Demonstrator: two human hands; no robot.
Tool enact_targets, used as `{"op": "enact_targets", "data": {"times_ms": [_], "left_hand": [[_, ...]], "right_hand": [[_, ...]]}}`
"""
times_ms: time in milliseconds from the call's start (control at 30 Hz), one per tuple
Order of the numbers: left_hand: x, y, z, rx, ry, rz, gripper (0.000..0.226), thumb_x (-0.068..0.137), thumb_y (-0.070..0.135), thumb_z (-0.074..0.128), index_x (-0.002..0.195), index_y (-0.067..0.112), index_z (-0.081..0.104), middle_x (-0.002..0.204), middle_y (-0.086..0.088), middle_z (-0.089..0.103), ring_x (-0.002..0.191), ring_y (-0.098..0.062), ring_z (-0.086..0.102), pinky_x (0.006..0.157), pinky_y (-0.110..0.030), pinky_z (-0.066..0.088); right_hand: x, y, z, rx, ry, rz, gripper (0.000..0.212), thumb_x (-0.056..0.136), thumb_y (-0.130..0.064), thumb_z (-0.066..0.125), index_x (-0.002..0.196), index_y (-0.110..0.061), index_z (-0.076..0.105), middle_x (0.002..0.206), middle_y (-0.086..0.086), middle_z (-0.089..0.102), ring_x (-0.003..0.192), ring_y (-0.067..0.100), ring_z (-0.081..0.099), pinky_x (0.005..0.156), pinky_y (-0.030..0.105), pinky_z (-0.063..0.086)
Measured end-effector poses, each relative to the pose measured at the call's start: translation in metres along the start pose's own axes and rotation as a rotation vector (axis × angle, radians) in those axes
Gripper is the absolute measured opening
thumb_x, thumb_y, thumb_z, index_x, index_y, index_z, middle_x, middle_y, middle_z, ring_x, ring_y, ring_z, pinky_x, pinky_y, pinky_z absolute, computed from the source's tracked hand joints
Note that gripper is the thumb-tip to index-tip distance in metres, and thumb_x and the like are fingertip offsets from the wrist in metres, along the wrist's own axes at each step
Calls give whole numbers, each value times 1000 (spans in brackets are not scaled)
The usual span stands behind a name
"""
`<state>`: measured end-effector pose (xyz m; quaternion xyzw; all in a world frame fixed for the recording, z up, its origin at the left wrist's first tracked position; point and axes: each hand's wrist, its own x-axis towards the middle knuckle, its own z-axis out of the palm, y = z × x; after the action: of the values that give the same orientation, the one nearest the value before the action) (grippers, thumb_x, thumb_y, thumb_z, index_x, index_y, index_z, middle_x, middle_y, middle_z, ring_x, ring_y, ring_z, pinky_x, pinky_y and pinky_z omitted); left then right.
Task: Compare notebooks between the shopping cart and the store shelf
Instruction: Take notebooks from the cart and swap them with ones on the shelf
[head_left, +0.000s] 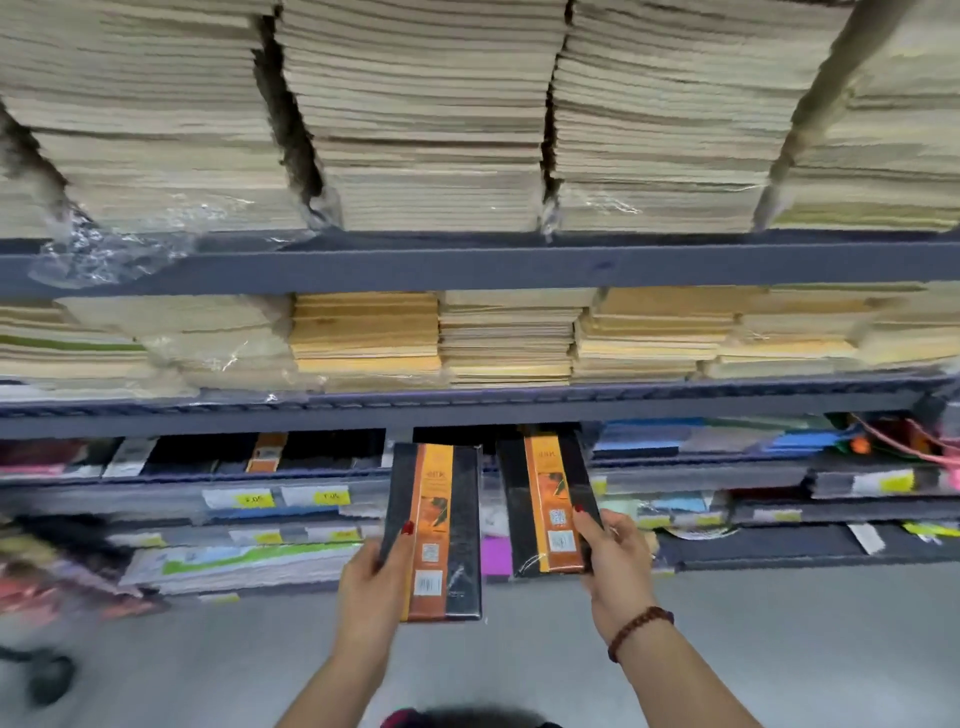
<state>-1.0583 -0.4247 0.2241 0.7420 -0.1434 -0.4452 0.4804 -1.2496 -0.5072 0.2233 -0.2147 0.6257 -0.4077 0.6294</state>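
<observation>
Notebooks held side by side.
Left hand (374, 577) clamps left notebook (436, 519); right hand (618, 566) clamps right notebook (548, 493), at 3 o'clock; axes point 12.

Head view, down toward near shelves (467, 270)

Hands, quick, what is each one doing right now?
Left hand: grips the left black notebook.
Right hand: grips the right black notebook.

I get bright, even light; the notebooks (439, 530) look sharpest, plastic wrap (104, 254) glares far left, edges bow and blur.
</observation>
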Motion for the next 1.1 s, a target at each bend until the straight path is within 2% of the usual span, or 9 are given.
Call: {"op": "enact_targets", "data": {"times_ms": [67, 400, 533, 633, 767, 867, 967, 1033, 1100], "left_hand": [[3, -7, 12, -45, 39, -24, 22, 94, 28, 57, 87, 9, 68, 78, -8, 76, 73, -24, 72, 63, -30, 51], [47, -48, 42, -136, 114, -46, 20, 90, 29, 60, 85, 11, 64, 76, -9, 74, 70, -26, 71, 63, -32, 51], [58, -59, 44, -159, 117, -7, 24, 91, 30, 60, 79, 9, 63, 68, -3, 73, 64, -20, 69, 62, -31, 50], [63, -62, 44, -196, 87, 27, 22, 92, 29, 58, 79, 12, 66, 69, 1, 74, 61, -14, 69, 61, -30, 49], [70, -67, 42, -205, 49, 63, 36, 91, 31, 58, 91, -4, 62, 73, -3, 73, 68, -20, 67, 67, -31, 51], [75, -69, 40, -220, 48, 69, 38, 92, 31, 58, 99, -6, 60, 75, -5, 71, 71, -21, 64, 69, -31, 49], [78, -69, 40, -224, 29, 82, 44, 91, 33, 58, 102, -9, 56, 81, -10, 73, 74, -24, 66, 72, -35, 50], [80, -67, 41, -236, 21, 102, 54, 85, 42, 63, 97, -10, 54, 82, -14, 70, 76, -26, 62, 73, -38, 48], [84, -66, 41, -238, 37, 106, 52, 83, 44, 64, 92, -7, 55, 79, -11, 68, 72, -25, 62, 71, -35, 47]], "right_hand": [[16, -3, -3, -22, -17, 8, 20, 87, -7, 63, 79, -17, 47, 91, 14, 66, 78, 25, 62, 71, 36, 51], [83, 15, 13, 18, -27, 26, 14, 89, -11, 60, 85, -17, 47, 90, 10, 68, 75, 19, 66, 61, 30, 49], [99, 30, 16, 54, -50, 1, 17, 86, -12, 64, 94, -15, 49, 99, 14, 69, 83, 26, 68, 65, 34, 53], [103, 31, 13, 48, -129, -74, 20, 84, -10, 67, 102, -9, 58, 105, 13, 70, 94, 25, 69, 81, 39, 54], [102, 36, 4, -183, -198, -301, 49, 74, -22, 75, 120, -18, 58, 111, 1, 69, 104, 17, 64, 81, 27, 51], [98, 44, -8, -482, -180, -596, 90, 56, -30, 83, 134, -34, 39, 131, -8, 46, 121, -4, 43, 100, 18, 38], [103, 48, -14, -881, -189, -968, 66, 68, -31, 79, 127, -35, 51, 140, -11, 36, 130, -4, 29, 104, 7, 20], [113, 47, -11, -987, -197, -1141, 42, 77, -35, 72, 117, -26, 64, 137, -10, 45, 132, 10, 33, 108, 20, 24], [123, 44, -5, -1015, -228, -1207, 36, 78, -33, 68, 112, -19, 68, 127, -11, 54, 127, 16, 42, 107, 31, 32]]}}
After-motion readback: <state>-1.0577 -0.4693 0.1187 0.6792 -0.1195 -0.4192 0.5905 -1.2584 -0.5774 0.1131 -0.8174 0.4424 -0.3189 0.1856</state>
